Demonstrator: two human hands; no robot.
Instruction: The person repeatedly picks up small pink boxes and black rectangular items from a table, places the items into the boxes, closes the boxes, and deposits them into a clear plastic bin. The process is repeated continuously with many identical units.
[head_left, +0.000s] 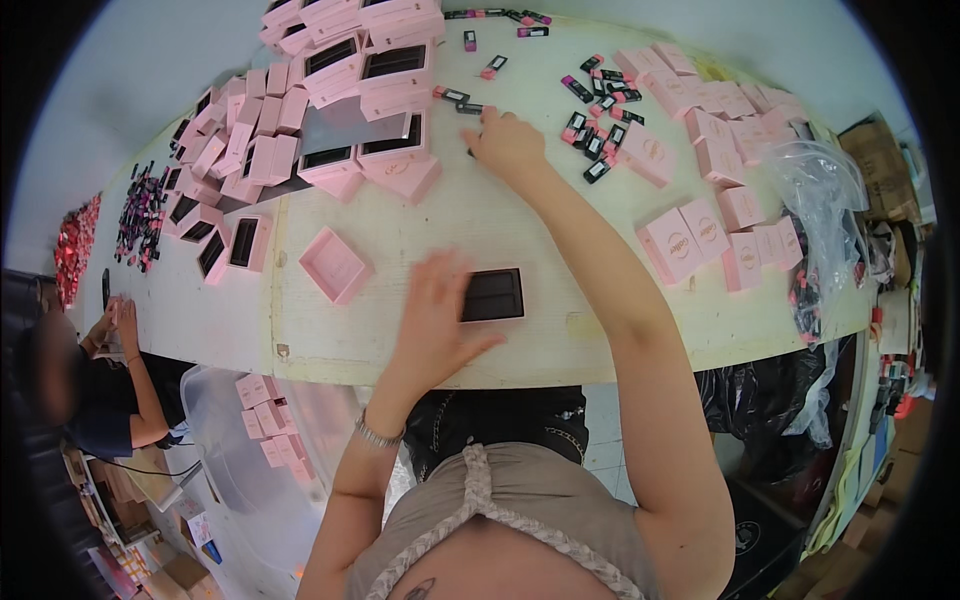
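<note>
My left hand (442, 322), fingers spread and slightly blurred, is over the left edge of a pink box with a black two-slot insert (493, 294) near the table's front edge. Farther back, my right hand (506, 142) reaches to small black-and-pink cartons (471, 109); its fingertips are at one of them, and whether it grips that carton cannot be told. A dark bit of something shows under this hand. Left of my left hand lies a pink box part (335, 265), its hollow side up. More small cartons (596, 142) lie in a loose heap right of my right hand.
Stacked pink boxes with black inserts (394, 64) and a grey sheet (352, 127) stand at back left. Closed pink boxes (675, 244) and a clear plastic bag (817, 180) are at right. A co-worker's hands (124, 322) are at far left, above a plastic bin (217, 435).
</note>
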